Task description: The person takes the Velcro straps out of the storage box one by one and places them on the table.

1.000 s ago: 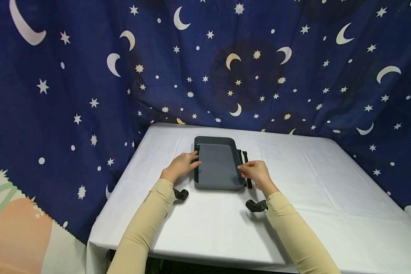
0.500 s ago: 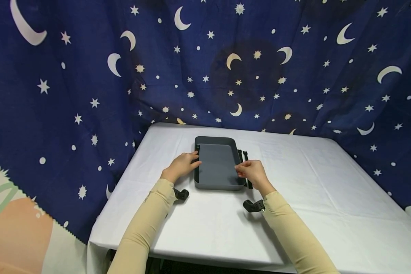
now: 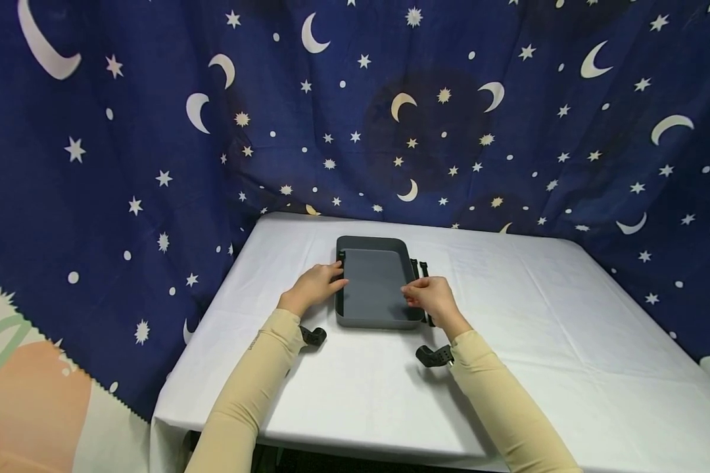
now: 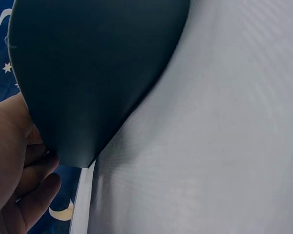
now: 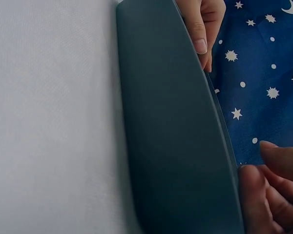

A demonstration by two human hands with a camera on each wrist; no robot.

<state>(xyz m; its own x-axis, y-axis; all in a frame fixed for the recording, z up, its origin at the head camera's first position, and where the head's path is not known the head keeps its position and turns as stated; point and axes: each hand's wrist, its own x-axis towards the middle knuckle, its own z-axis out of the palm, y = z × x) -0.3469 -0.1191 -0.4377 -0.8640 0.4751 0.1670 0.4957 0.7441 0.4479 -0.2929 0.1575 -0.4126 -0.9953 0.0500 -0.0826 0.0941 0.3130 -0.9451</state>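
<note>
A dark grey rectangular tray (image 3: 375,324) with rounded corners lies on the table. My left hand (image 3: 312,288) grips its left rim; the thumb reaches inside, and other fingers curl round that end in the left wrist view. Inside the tray, along the left wall, runs a black strap (image 3: 340,255), partly covered by that hand. Over the right part of the tray, my right hand (image 3: 430,297) has thumb and forefinger brought toward each other; I cannot tell whether a thing is between them. In the right wrist view, those fingers (image 5: 254,183) appear just beyond the rim.
Two black straps lie beside the tray's right side, the outer strap (image 3: 424,268) partly behind my right hand. A white cloth covers the table (image 3: 538,341). Behind stands a blue curtain (image 3: 355,118) with moons and stars. Each wrist wears a black camera mount (image 3: 434,357).
My right hand has moved a little left, from the tray's right rim to over its inside. My left hand and the tray have stayed in place.
</note>
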